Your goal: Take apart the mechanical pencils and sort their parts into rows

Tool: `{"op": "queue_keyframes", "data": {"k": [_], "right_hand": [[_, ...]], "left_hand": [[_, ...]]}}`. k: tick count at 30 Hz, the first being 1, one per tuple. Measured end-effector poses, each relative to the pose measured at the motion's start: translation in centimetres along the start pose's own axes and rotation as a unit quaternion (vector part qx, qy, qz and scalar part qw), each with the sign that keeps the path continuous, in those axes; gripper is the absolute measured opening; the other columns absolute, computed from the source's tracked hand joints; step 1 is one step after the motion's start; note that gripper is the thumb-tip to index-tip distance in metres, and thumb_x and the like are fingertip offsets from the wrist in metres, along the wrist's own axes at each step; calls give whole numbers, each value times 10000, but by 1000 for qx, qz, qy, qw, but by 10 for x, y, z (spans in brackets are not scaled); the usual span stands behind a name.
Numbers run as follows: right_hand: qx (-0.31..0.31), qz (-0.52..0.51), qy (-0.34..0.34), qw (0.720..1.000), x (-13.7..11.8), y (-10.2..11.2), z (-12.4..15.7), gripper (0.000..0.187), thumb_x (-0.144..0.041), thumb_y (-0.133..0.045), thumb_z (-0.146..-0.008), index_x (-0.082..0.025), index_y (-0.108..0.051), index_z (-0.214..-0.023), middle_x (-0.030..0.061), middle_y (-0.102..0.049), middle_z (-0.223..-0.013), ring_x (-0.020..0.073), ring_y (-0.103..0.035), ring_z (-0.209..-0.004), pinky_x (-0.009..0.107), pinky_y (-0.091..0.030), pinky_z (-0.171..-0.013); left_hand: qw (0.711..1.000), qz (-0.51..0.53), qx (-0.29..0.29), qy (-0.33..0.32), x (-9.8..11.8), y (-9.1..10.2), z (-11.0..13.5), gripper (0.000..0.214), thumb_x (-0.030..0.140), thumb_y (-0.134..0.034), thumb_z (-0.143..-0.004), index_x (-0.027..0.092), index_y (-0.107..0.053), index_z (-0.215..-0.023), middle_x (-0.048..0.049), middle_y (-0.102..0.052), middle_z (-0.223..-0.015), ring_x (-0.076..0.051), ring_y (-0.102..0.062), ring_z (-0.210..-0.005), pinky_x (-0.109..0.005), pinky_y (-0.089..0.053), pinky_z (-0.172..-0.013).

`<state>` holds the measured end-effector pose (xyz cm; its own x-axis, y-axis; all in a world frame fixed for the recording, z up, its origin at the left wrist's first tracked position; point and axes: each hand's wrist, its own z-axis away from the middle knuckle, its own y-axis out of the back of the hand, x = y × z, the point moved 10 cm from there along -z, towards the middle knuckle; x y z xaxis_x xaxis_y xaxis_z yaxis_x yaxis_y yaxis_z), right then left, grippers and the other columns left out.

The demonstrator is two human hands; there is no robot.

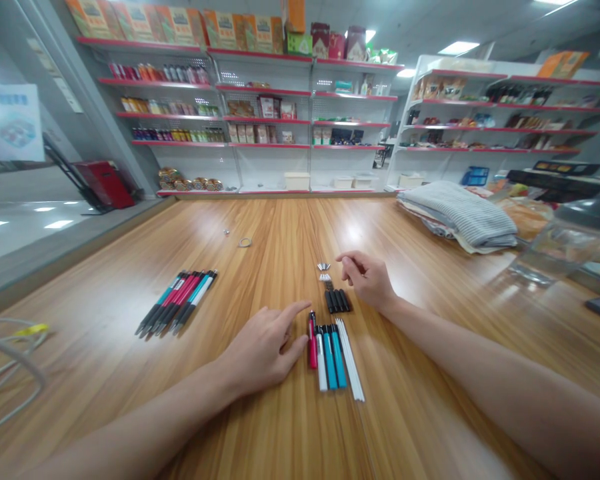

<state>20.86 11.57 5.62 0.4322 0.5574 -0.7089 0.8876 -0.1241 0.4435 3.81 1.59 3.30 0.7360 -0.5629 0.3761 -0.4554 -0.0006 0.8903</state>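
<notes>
On the wood tabletop, L hand is loose, fingers apart, by the red barrel — contact unclear; R hand curls nr the metal tips — can't tell if gripping. A careless R knuckle cd scatter tips; L thumb nudge, roll barrel.

No text can be read; print on the orange boxes blurs.

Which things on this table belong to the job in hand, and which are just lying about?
Likely the job's:
pink, white and turquoise plastic pen barrels
thin white refill-like tubes
short black tubular grips
small silver metal tips
row of slim multicoloured pens

Probably just lying about:
folded grey-striped cloth
clear, grey-lidded container
looped pale cable
</notes>
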Motion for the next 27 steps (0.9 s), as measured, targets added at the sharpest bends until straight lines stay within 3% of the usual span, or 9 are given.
{"op": "queue_keyframes", "data": {"k": [6,15,22,27], "right_hand": [[0,-7,-6,1000,1,0,0,343,-440,-434,-902,-169,-638,-953,11,-591,-608,110,-547,-540,208,-441,-522],[-4,-9,-5,1000,2,-1,0,334,-432,-434,-903,-170,-639,-933,9,-586,-607,109,-545,-537,206,-433,-514],[-1,-3,-11,1000,3,0,0,353,-447,-430,-901,-167,-642,-936,11,-591,-603,112,-549,-532,208,-437,-514],[-9,-2,-10,1000,4,-1,0,350,-436,-421,-910,-165,-640,-935,9,-592,-607,104,-546,-522,201,-432,-506]], "left_hand": [[996,55,10,-76,18,6,2,343,225,-460,-863,238,-546,-1194,-78,-560,-972,-190,-557,-878,-330,-473,-787],[993,94,33,-69,12,5,2,217,219,-470,-865,219,-613,-1029,-91,-515,-1056,-180,-560,-921,-336,-489,-827],[994,88,32,-64,13,10,-1,292,203,-499,-844,229,-564,-1128,-94,-520,-1172,-211,-513,-1102,-362,-441,-969],[995,68,2,-75,16,6,-1,357,200,-500,-840,228,-525,-1195,-87,-547,-1170,-226,-503,-1094,-390,-433,-970]]}}
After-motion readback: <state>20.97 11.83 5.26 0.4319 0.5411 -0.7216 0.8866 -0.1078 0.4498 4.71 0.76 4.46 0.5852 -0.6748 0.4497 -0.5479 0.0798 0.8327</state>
